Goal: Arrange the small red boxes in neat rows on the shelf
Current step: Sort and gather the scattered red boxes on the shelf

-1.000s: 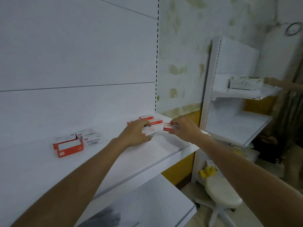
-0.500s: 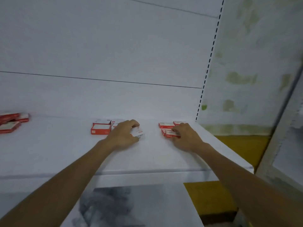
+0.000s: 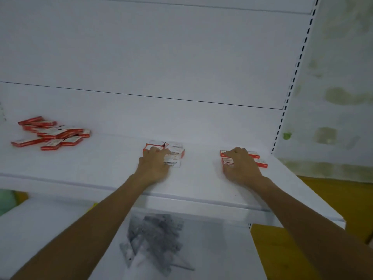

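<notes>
Small red-and-white boxes lie in three groups on the white shelf [image 3: 101,170]. A loose pile [image 3: 50,133] sits at the far left. A middle group [image 3: 173,148] lies under my left hand [image 3: 154,164], whose fingers grip a box with a barcode face [image 3: 172,163]. At the right, two flat boxes [image 3: 260,159] lie one behind the other, and my right hand [image 3: 240,165] rests on them with fingers curled over their left ends. Both forearms reach in from the bottom.
The shelf's white back panel [image 3: 161,67] rises behind the boxes. A slotted upright [image 3: 292,85] marks the right end, with a stained wall [image 3: 343,77] beyond. A lower shelf [image 3: 181,249] with a grey smudge lies below. Yellow wall shows at the lower right.
The view has swung left, bringing the loose pile at the far left into sight. My left hand has carried its box from the right-hand group to the middle group. My right hand stays on the right boxes.
</notes>
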